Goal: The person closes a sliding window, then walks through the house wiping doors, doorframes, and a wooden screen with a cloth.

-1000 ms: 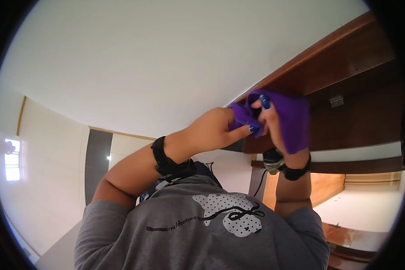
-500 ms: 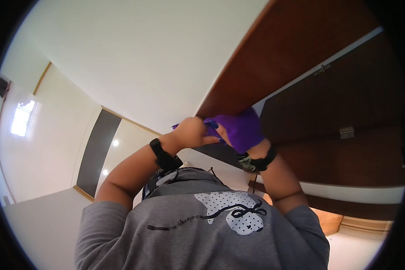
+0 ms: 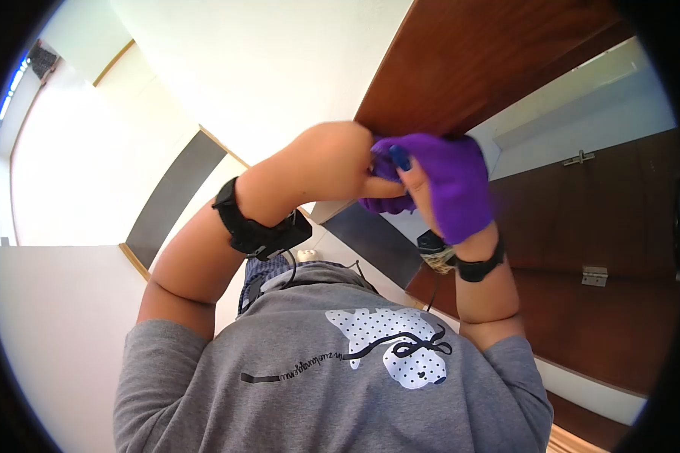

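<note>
purple cloth [image 3: 465, 181] gathered between two bare hands, beside a brown panel [image 3: 468, 64]

location: the cloth lies at the lower end of the panel, bunched between the hands and draped over the right hand [image 3: 421, 195] nearly to the wrist. whether it touches the wood cannot be told from this angle.

right hand: grasping the cloth. the thumb, its nail painted dark blue, presses on the folds; the fingers are hidden beneath the fabric.

left hand [image 3: 332, 162]: turned knuckles up, apparently closed on the bunched side of the cloth, its thumb lying along the folds (the fingertips are out of sight, so the firmness of this grip is not confirmed).

handling: the material is judged light, soft and limp, with no fragility of note. it looks matt and is unlikely to slip from bare fingers, but a loose flap may slide. best hold: several layers pinched at the bunched middle, or the palm set flat beneath the spread part.

surroundings: a metal hinge [image 3: 594, 276] and a small latch [image 3: 579, 158] are fitted on the dark boards [image 3: 544, 226] to the right, well apart from both hands.
</note>
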A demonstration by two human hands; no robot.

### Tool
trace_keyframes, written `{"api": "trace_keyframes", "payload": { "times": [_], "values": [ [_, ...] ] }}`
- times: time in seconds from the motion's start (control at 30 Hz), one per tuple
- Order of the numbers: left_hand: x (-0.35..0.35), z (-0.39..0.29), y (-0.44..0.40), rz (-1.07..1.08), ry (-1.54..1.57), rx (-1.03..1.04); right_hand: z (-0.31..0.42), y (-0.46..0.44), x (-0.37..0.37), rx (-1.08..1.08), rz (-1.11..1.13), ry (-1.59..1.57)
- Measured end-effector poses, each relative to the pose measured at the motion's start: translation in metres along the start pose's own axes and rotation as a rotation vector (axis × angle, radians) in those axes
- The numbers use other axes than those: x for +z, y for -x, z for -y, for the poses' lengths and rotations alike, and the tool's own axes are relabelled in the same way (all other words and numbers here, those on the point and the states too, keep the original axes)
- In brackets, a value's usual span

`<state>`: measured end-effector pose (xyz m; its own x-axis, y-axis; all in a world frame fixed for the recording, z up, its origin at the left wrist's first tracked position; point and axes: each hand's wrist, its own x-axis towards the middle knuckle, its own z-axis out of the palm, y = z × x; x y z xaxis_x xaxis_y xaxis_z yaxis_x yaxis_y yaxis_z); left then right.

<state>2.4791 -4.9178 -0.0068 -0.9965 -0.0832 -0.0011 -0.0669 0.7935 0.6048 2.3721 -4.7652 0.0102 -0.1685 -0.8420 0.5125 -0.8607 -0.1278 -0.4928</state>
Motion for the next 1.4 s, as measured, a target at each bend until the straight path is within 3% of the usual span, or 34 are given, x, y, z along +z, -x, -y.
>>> {"api": "trace_keyframes", "payload": {
  "times": [0.13,0.47,0.63,0.73,0.87,0.97,1.23,1.4],
  "values": [
    [0.05,0.041,-0.003,0.063,-0.079,-0.042,-0.035,0.027,0.041,-0.092,0.037,0.129],
    [0.148,0.139,0.001,0.156,-0.069,-0.212,-0.076,0.058,0.125,0.153,0.384,0.246],
    [0.111,0.119,0.008,0.09,-0.01,-0.188,-0.057,0.035,0.104,0.094,0.33,0.302],
    [0.081,0.079,0.007,-0.053,0.012,-0.109,-0.029,0.014,0.057,-0.04,0.185,0.334],
    [0.062,0.043,0.004,-0.243,0.148,0.016,-0.012,-0.005,0.031,-0.029,0.082,0.212],
    [0.078,0.046,0.001,-0.261,0.13,0.036,-0.016,0.0,0.036,-0.053,0.057,0.223],
    [0.127,0.092,-0.007,-0.056,-0.079,-0.082,-0.05,0.035,0.082,0.034,0.176,0.198],
    [0.142,0.101,-0.002,-0.107,-0.102,-0.103,-0.051,0.043,0.086,0.055,0.175,0.225]
  ]
}}
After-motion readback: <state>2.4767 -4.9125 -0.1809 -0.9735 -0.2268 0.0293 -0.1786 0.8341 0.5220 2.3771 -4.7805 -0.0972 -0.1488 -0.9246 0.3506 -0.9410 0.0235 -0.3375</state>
